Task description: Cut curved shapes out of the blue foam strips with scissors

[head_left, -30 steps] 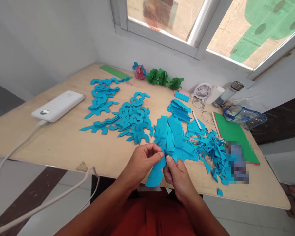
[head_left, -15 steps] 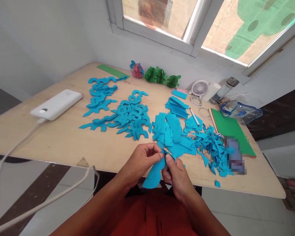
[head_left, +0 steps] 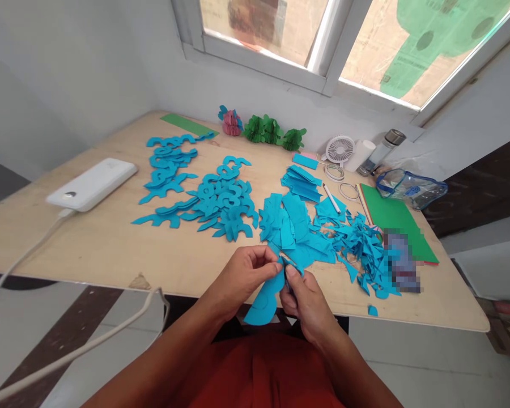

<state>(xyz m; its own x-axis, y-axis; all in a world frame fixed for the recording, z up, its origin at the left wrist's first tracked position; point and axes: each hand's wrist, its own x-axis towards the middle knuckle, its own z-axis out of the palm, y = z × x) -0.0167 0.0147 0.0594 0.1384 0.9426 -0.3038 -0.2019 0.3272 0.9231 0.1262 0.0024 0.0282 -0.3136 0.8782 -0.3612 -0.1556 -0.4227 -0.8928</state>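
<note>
My left hand pinches a piece of blue paper between thumb and fingers; its lower end hangs down with a scalloped edge and a faint drawn curve. Wrapped around the handles of a pair of scissors, my right hand is closed close beside it. Only a small dark part of the scissors shows at the paper's edge; the fingers cover the rest. Just beyond both hands lies a pile of blue paper pieces. Cut blue curved shapes are heaped to its left.
Blue scraps spread on the right by a green sheet. A white marker, small fan, bottle and clear pouch stand or lie behind. A white power bank with a cable rests at left; green paper ornaments line the wall.
The scissors' blades, lighter and more visible before, now show less at the paper's edge. Both hands keep nearly the same place and grip. The whole view has shifted slightly.
</note>
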